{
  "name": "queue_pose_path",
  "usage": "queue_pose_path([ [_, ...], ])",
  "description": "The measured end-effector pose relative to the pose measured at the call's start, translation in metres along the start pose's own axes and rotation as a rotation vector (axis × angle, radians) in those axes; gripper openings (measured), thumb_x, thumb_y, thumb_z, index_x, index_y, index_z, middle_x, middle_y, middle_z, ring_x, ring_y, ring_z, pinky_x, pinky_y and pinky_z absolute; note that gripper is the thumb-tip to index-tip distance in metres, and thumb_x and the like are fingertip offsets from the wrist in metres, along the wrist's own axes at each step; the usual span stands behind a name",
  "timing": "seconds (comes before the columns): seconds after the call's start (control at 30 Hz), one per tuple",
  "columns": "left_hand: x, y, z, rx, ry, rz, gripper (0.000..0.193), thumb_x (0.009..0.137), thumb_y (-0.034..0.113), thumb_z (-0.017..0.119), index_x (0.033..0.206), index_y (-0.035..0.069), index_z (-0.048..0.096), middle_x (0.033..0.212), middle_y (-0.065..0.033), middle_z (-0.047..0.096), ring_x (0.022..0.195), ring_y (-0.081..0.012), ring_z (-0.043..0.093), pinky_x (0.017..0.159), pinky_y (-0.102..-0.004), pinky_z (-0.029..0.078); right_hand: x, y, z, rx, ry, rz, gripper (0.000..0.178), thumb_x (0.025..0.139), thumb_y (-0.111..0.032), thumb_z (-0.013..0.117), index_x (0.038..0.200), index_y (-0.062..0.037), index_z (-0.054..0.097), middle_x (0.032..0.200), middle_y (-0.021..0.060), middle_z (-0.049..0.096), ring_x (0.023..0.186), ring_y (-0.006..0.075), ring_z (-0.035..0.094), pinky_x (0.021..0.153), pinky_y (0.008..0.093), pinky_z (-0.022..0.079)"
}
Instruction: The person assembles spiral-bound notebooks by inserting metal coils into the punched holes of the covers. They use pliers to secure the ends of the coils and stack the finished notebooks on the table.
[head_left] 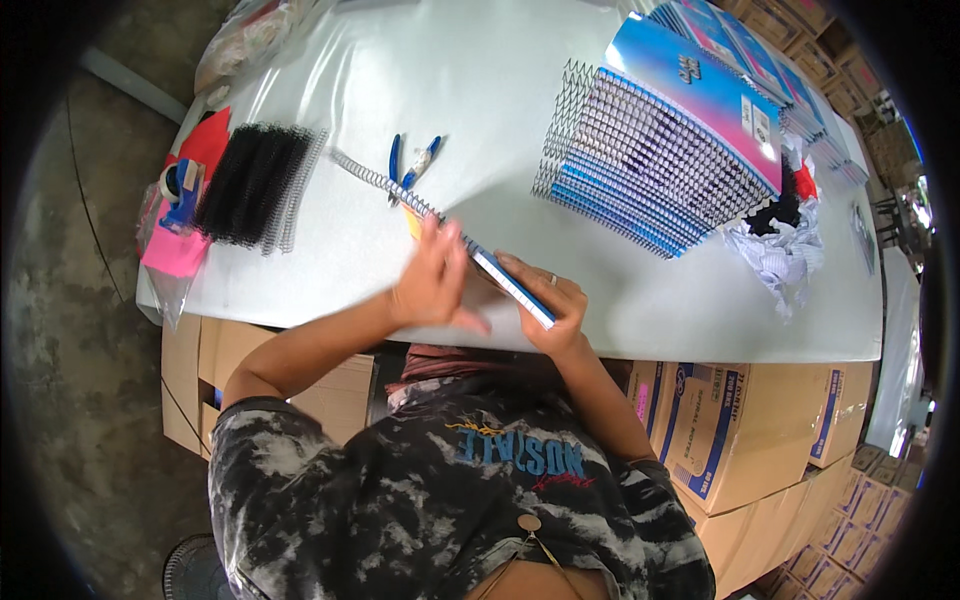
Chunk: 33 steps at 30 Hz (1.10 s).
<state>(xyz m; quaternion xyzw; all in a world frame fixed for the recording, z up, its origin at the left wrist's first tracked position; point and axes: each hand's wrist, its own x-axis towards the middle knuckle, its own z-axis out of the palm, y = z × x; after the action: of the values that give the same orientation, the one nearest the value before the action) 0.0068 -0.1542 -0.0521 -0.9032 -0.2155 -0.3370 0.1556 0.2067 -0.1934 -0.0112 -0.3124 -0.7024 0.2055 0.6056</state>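
My right hand [553, 308] grips a blue-covered notebook [518, 290] on edge, with its white page edge turned up. From the notebook's far end a wire spiral coil [368, 175] sticks out toward the far left, partly threaded along the spine. Beside that coil is my left hand [436, 278], its fingers extended and apart and somewhat smeared by motion. Whether its fingertips touch the coil I cannot tell. A pair of blue-handled pliers [412, 166] lies just beyond, partly behind the coil. A small yellow-orange patch [411, 222] shows beside my left fingers.
At left lie a bundle of black spiral coils [258, 188], a blue tape dispenser [184, 196] and pink sheets [172, 250]. Stacked spiral notebooks [650, 160] stand at right, near crumpled paper [778, 255]. Cardboard boxes [740, 430] sit below the table's [350, 270] near edge.
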Motion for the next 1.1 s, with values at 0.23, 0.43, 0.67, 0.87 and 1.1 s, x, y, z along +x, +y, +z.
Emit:
queue_pose_path([
  [0.23,0.043,-0.012,-0.014,0.032,0.286,-0.196,0.101,0.075,0.077,0.033,0.132,-0.007,0.031,0.129,-0.0374,0.029,0.128,-0.0478,0.021,0.104,-0.0582,0.010,0.002,-0.006,0.005,-0.030,-0.135,-0.029,0.039,0.070,0.008,0.059,0.108,0.0009,0.059,0.103,0.0181,0.063,0.087,0.0295,0.065,0.073,0.0325,0.053],
  [0.43,0.063,0.006,-0.041,0.147,0.351,0.103,0.091,0.081,0.070,0.034,0.134,-0.004,0.029,0.135,-0.0281,0.029,0.129,-0.0435,0.022,0.102,-0.0603,0.013,-0.004,0.000,0.006,0.054,-0.122,0.026,0.048,0.068,0.011,0.057,0.114,-0.0018,0.057,0.106,0.0157,0.062,0.093,0.0286,0.063,0.077,0.0322,0.052],
  [0.67,0.042,0.021,-0.018,-0.223,0.212,0.075,0.077,0.083,0.064,0.041,0.128,0.002,0.039,0.126,-0.0292,0.036,0.118,-0.0403,0.037,0.097,-0.0580,0.025,0.007,0.007,0.003,-0.028,-0.060,0.004,0.040,0.071,0.004,0.061,0.111,-0.0007,0.058,0.104,0.0150,0.063,0.091,0.0279,0.064,0.073,0.0336,0.054],
  [0.87,0.028,0.030,-0.001,-0.220,0.158,-0.076,0.081,0.076,0.068,0.049,0.124,0.003,0.044,0.122,-0.0308,0.039,0.116,-0.0363,0.039,0.085,-0.0565,0.035,0.005,-0.002,0.011,0.000,-0.120,0.075,0.042,0.071,-0.001,0.065,0.113,-0.0019,0.058,0.099,0.0149,0.064,0.084,0.0277,0.065,0.071,0.0322,0.053],
  [1.1,0.071,0.003,-0.038,-0.231,0.262,-0.132,0.083,0.077,0.069,0.042,0.129,0.005,0.043,0.122,-0.0249,0.042,0.117,-0.0403,0.036,0.095,-0.0597,0.023,-0.005,0.002,0.013,0.140,-0.151,0.073,0.047,0.071,-0.004,0.066,0.117,-0.0041,0.055,0.104,0.0157,0.063,0.086,0.0286,0.064,0.069,0.0329,0.052],
])
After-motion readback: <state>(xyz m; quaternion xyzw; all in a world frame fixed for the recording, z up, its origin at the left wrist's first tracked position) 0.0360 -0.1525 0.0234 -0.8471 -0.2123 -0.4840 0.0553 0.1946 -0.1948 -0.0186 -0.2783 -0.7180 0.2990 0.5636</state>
